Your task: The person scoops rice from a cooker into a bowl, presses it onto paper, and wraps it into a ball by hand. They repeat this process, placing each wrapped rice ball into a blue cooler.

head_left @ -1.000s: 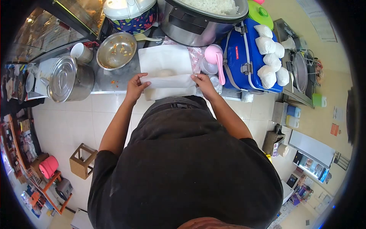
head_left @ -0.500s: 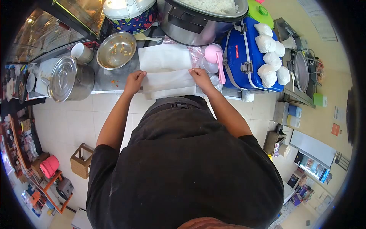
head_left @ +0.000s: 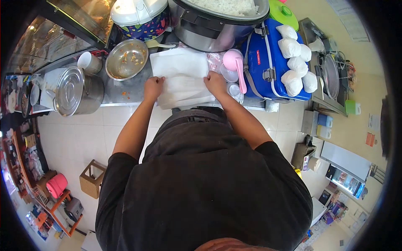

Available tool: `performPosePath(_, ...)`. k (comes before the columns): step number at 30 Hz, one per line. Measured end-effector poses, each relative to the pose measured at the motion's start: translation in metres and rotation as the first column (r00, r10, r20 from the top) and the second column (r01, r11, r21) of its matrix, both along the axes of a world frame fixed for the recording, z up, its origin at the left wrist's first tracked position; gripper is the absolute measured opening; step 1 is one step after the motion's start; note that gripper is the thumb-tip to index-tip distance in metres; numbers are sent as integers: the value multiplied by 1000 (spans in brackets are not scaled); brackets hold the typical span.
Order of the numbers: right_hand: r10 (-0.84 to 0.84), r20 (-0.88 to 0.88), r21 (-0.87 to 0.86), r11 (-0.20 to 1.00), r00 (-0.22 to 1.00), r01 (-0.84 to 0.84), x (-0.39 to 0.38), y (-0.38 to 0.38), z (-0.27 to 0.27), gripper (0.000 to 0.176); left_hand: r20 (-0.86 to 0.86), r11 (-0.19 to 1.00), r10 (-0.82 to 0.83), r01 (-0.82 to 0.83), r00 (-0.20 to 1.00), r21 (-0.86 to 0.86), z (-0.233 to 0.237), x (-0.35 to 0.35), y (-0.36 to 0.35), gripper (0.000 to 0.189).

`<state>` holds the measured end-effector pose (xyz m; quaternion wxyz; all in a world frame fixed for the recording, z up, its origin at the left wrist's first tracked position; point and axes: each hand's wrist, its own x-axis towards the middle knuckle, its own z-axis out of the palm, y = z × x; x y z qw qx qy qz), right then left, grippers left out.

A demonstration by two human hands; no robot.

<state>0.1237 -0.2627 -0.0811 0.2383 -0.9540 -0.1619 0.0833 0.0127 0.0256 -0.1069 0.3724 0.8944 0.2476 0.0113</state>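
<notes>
White wrapping paper (head_left: 179, 62) lies on the metal counter in front of me. Its nearer part is a sheet (head_left: 186, 91) that bends up slightly and reaches over the counter's front edge. My left hand (head_left: 154, 87) is closed at the sheet's left edge, fingers curled in. At the right edge, my right hand (head_left: 214, 83) pinches the same sheet. A pink scoop (head_left: 235, 62) rests in a clear container just right of that hand. Left of the paper stands a steel bowl (head_left: 122, 70) with orange and yellow food bits inside.
Behind the paper is a large rice cooker (head_left: 213, 31) full of white rice, beside a patterned container (head_left: 144, 26). A lidded steel pot (head_left: 79, 94) and a white cup (head_left: 89, 62) stand at left. Several white bags (head_left: 298, 67) sit on a blue cooler box (head_left: 268, 58).
Both hands have moved a little inward, closer together. The near sheet between them now looks more creased and bowed.
</notes>
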Motion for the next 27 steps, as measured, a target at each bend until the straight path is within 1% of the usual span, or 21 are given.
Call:
performPosePath(1,-1,24,-46,999,1000,2,2,1,2,25,-29,1000,4,-4,1000,-1,4,0,0,43)
performPosePath(2,1,49,-91,996,999,3,4,2,3,25,-15,1000,8,-8,1000,-12,7,-1,0,43)
performPosePath(5,157,103,54,985,982,-163,9,5,13,36,29,999,39,-38,999,-20,18,-2,0,40)
performPosePath(8,175,224,73,978,959,-196,25,25,16,44,92,996,85,-88,992,29,17,2,3,33)
performPosePath(10,184,312,-77,983,932,-168,29,35,11,41,157,992,81,-95,984,83,21,5,6,28)
performPosePath(11,191,356,-150,978,915,-146,30,37,10,40,190,997,48,-58,981,50,23,6,7,25)
performPosePath(13,266,238,-134,961,934,-240,34,34,7,31,264,1000,-13,17,965,-13,40,11,7,20)
performPosePath(14,306,179,-122,950,935,-287,35,33,6,27,280,993,-104,86,954,77,45,13,8,20)
performPosePath(16,312,162,-12,949,936,-314,35,32,1,18,288,943,-285,214,914,254,53,17,10,28)
performPosePath(17,316,153,41,945,936,-326,33,30,-2,14,287,920,-325,231,901,315,56,20,9,36)
performPosePath(19,262,176,284,909,949,-304,25,29,3,13,278,862,-405,263,871,433,65,27,4,56)
performPosePath(20,233,184,400,870,955,-289,22,27,5,13,272,830,-425,252,864,497,70,32,1,62)
performPosePath(22,261,149,482,823,954,-301,17,23,11,20,254,754,-464,228,849,616,77,41,-4,74)
performPosePath(23,277,135,521,797,951,-306,17,21,15,24,200,749,-483,285,852,598,78,46,-2,75)
performPosePath(26,270,-69,582,793,960,-182,16,15,23,32,34,736,-539,451,841,505,75,63,12,79)
performPosePath(27,255,-113,625,770,960,-131,17,13,21,36,-20,735,-553,499,833,458,74,70,18,79)
